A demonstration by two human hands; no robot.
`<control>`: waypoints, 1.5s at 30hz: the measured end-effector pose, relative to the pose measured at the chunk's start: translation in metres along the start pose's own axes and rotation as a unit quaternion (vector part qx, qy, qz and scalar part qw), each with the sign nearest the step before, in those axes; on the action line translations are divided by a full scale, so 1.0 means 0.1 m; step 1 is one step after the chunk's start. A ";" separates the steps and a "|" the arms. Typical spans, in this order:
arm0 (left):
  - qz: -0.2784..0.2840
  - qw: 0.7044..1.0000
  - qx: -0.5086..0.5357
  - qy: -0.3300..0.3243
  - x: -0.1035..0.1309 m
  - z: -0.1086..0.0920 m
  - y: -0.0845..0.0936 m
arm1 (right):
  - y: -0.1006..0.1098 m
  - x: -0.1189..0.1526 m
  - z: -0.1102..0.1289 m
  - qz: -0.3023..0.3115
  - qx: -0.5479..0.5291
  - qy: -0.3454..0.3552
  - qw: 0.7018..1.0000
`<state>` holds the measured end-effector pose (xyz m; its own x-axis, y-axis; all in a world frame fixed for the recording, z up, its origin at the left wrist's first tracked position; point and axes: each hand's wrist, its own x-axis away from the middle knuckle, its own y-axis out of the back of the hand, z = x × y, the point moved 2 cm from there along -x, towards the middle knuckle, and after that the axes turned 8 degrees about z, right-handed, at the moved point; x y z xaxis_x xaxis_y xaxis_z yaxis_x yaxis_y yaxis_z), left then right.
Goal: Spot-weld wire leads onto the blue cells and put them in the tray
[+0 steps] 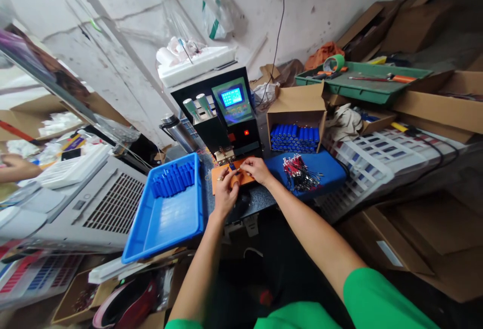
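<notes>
Under the electrodes of a spot welder [226, 156], my left hand [225, 191] is closed on a blue cylindrical battery cell [232, 167]. The fingers cover most of that cell. Close beside it, my right hand [257, 170] pinches what looks like a thin wire, mostly hidden by the fingertips. Both hands are over an orange work plate [217, 174] at the foot of the machine. To the right, a bundle of red and black wires [300, 173] lies on a blue pad [326, 168].
A blue tray [169, 223] with several blue cells stands left. An open cardboard box [296, 100] of blue cells sits behind the pad. A steel flask [179, 130] is beside the welder. A green tray [372, 81] of tools is at back right. Another person's arm [18, 168] shows far left.
</notes>
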<state>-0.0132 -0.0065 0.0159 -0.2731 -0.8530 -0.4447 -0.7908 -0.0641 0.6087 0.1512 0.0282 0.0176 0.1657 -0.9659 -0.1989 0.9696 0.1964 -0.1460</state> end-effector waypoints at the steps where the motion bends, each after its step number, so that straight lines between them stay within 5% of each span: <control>1: 0.030 1.000 -0.009 -0.004 -0.03 0.02 -0.01 | 0.00 0.00 -0.01 -0.005 -0.012 -0.002 1.000; 4: 0.074 0.997 -0.010 -0.003 -0.11 0.09 -0.04 | 0.00 -0.02 -0.03 -0.022 -0.035 -0.005 0.999; 15: 0.014 0.988 0.123 0.096 -0.18 0.11 0.00 | 0.00 -0.07 -0.12 -0.043 -0.025 -0.008 0.999; 22: 0.050 0.982 0.151 0.103 -0.36 0.16 -0.01 | 0.00 -0.09 -0.13 -0.049 -0.003 0.012 0.999; 45: 0.010 0.981 0.140 0.137 -0.25 0.18 -0.11 | -0.21 -0.18 0.01 -0.061 0.027 -0.022 0.998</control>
<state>-0.0072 0.0254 0.0082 -0.1626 -0.9624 -0.2177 -0.9168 0.0658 0.3939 0.1278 0.0411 0.0255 0.0526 -0.9889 -0.1391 0.9911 0.0687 -0.1141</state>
